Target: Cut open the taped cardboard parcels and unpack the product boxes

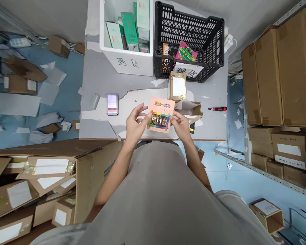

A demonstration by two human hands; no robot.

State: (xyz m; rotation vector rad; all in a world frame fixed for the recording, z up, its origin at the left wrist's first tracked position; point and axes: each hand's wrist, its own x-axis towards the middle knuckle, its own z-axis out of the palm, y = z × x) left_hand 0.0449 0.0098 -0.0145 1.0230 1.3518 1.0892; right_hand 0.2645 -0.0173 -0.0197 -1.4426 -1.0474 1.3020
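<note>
A pink card or thin booklet with a rainbow-edged picture and printed characters is held up above the table's front part. My left hand pinches its left edge between thumb and fingers. At the right edge, the fingers of my right hand grip it too. Just behind my right hand lies an opened cardboard box. A small taped carton with a white label stands beyond the card. Part of a black and yellow object shows beside my right hand.
A white foam box of green and white cartons and a black crate stand at the back. A phone lies left, a red utility knife right. A big carton of parcels is at my left; shelves of boxes are right.
</note>
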